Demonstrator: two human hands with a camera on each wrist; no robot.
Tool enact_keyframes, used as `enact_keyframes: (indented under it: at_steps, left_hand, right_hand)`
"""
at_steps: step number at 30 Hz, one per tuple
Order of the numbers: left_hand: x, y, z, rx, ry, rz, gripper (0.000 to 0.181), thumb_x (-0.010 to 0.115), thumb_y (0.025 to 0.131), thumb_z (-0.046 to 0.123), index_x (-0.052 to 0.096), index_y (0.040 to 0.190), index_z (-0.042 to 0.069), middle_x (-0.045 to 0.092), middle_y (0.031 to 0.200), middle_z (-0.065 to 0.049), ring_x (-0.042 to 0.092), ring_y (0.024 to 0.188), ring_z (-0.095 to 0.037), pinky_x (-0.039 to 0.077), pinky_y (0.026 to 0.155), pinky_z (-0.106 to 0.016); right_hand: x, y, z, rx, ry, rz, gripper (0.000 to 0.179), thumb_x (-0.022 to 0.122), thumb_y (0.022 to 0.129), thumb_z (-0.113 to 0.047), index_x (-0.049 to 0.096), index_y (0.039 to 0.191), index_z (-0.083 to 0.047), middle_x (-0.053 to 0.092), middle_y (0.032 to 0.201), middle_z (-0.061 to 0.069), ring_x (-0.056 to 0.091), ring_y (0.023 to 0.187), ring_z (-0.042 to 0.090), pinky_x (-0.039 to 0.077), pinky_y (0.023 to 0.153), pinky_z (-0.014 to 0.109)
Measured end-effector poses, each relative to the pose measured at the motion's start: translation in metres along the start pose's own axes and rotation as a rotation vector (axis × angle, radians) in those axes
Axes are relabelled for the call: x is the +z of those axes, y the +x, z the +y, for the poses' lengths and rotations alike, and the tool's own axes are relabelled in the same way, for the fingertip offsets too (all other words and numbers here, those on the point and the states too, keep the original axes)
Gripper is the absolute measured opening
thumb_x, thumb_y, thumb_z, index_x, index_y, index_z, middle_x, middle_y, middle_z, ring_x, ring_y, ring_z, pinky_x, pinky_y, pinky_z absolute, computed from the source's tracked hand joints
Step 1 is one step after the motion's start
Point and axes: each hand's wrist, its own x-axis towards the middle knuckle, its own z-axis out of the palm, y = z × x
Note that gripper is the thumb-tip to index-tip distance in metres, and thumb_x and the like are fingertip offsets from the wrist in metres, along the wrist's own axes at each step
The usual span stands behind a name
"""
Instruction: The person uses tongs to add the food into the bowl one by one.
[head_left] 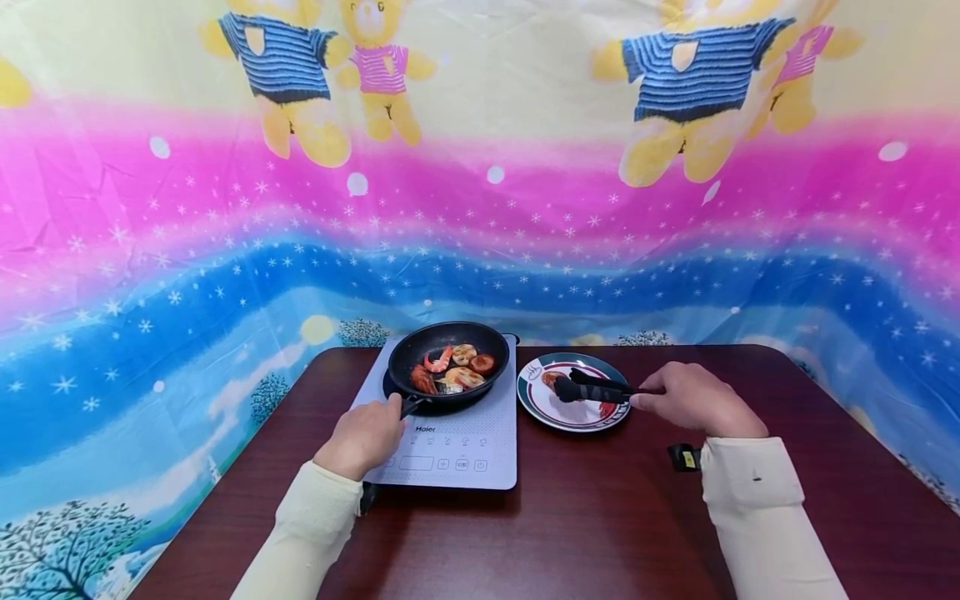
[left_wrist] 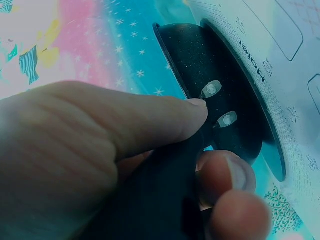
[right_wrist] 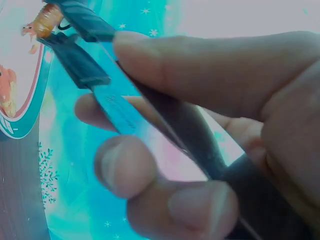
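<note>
My left hand [head_left: 365,435] grips the handle [left_wrist: 155,185] of a black frying pan [head_left: 408,346], its thumb along the top. The pan is over a white induction cooktop [head_left: 450,467]; whether it sits flat I cannot tell. In it lie a shrimp [head_left: 438,360], round browned slices [head_left: 482,363] and other food pieces. My right hand [head_left: 693,398] holds black-tipped tongs [head_left: 600,388] between thumb and fingers. Their tips reach over a green-rimmed plate [head_left: 534,408]. A golden-brown food piece [right_wrist: 49,21] is at the tongs' tips in the right wrist view. Orange food [right_wrist: 7,90] lies on the plate.
Both sit on a dark reddish-brown table [head_left: 585,517], the plate just right of the cooktop. A small black object with a yellow label [head_left: 684,457] is by the right wrist. A printed cloth [head_left: 480,208] with bears and snowflakes hangs behind the table.
</note>
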Motion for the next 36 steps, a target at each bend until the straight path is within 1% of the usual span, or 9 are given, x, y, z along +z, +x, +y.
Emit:
enact_keyframes:
  at_steps: [5, 9, 12, 17, 20, 24, 28, 31, 36]
  left_hand:
    - [-0.001, -0.001, 0.0, -0.003, 0.0, 0.004, 0.024, 0.058, 0.097, 0.022, 0.052, 0.104, 0.0, 0.053, 0.069, -0.009, 0.05, 0.057, -0.021, 0.042, 0.054, -0.036]
    - [-0.002, -0.001, 0.0, -0.006, 0.005, 0.003, 0.024, 0.058, 0.097, 0.022, 0.053, 0.105, 0.0, 0.053, 0.069, -0.009, 0.05, 0.057, -0.021, 0.042, 0.054, -0.036]
    - [-0.003, -0.001, -0.001, -0.009, 0.005, 0.002, 0.024, 0.058, 0.097, 0.022, 0.053, 0.105, 0.0, 0.053, 0.069, -0.009, 0.05, 0.057, -0.021, 0.042, 0.054, -0.036]
    - [-0.005, -0.002, -0.002, -0.013, 0.004, 0.003, 0.025, 0.059, 0.097, 0.022, 0.052, 0.105, 0.0, 0.053, 0.069, -0.009, 0.05, 0.057, -0.021, 0.042, 0.054, -0.035]
    - [-0.005, -0.002, -0.002, -0.012, 0.001, 0.001, 0.025, 0.059, 0.097, 0.022, 0.053, 0.106, 0.0, 0.053, 0.07, -0.009, 0.05, 0.057, -0.021, 0.042, 0.054, -0.036]
    - [-0.003, -0.001, -0.002, 0.001, 0.003, -0.005, 0.027, 0.059, 0.097, 0.022, 0.053, 0.108, -0.001, 0.053, 0.071, -0.009, 0.05, 0.058, -0.021, 0.043, 0.055, -0.036]
    - [-0.001, 0.0, -0.001, 0.01, 0.009, -0.003, 0.028, 0.059, 0.097, 0.022, 0.053, 0.11, -0.002, 0.054, 0.072, -0.01, 0.05, 0.06, -0.021, 0.043, 0.057, -0.036]
    - [0.0, 0.0, -0.001, 0.001, 0.002, -0.006, 0.028, 0.059, 0.097, 0.022, 0.053, 0.11, -0.001, 0.054, 0.072, -0.01, 0.05, 0.06, -0.021, 0.043, 0.057, -0.037]
    - [0.0, 0.0, 0.0, -0.004, -0.001, -0.013, 0.027, 0.058, 0.097, 0.023, 0.052, 0.109, -0.001, 0.052, 0.07, -0.009, 0.049, 0.058, -0.021, 0.042, 0.055, -0.036]
  right_hand:
    - [-0.001, 0.002, -0.004, 0.004, 0.005, 0.062, 0.047, 0.065, 0.091, -0.039, 0.067, 0.12, -0.003, 0.065, 0.112, 0.021, 0.06, 0.091, 0.031, 0.049, 0.07, 0.048]
    - [-0.002, 0.002, -0.011, 0.037, 0.005, 0.12, 0.059, 0.061, 0.091, -0.048, 0.06, 0.128, -0.002, 0.057, 0.126, 0.027, 0.056, 0.106, 0.042, 0.048, 0.075, 0.055]
    - [-0.002, 0.004, -0.017, 0.046, 0.01, 0.171, 0.059, 0.06, 0.092, -0.048, 0.059, 0.13, -0.002, 0.056, 0.127, 0.028, 0.055, 0.105, 0.042, 0.048, 0.072, 0.052]
    - [0.002, 0.008, -0.03, 0.039, 0.026, 0.24, 0.051, 0.061, 0.093, -0.042, 0.062, 0.128, -0.006, 0.065, 0.103, 0.02, 0.054, 0.082, 0.029, 0.042, 0.058, 0.038]
    - [0.005, 0.011, -0.039, 0.033, 0.038, 0.267, 0.049, 0.062, 0.093, -0.041, 0.062, 0.129, -0.007, 0.065, 0.095, 0.017, 0.051, 0.077, 0.026, 0.039, 0.054, 0.035]
    - [0.011, 0.015, -0.052, 0.003, 0.062, 0.294, 0.048, 0.063, 0.093, -0.039, 0.062, 0.128, -0.006, 0.066, 0.107, 0.019, 0.057, 0.083, 0.027, 0.043, 0.053, 0.032]
    - [0.016, 0.024, -0.068, -0.04, 0.072, 0.313, 0.046, 0.063, 0.093, -0.037, 0.063, 0.128, -0.007, 0.067, 0.081, 0.012, 0.058, 0.071, 0.025, 0.042, 0.05, 0.031]
    - [0.019, 0.034, -0.082, -0.066, 0.075, 0.317, 0.046, 0.064, 0.093, -0.037, 0.063, 0.128, -0.008, 0.055, 0.061, 0.004, 0.047, 0.052, 0.02, 0.038, 0.045, 0.03]
    - [0.026, 0.05, -0.103, -0.101, 0.085, 0.288, 0.045, 0.063, 0.093, -0.038, 0.064, 0.127, -0.009, 0.053, 0.054, 0.004, 0.04, 0.042, 0.015, 0.033, 0.041, 0.028]
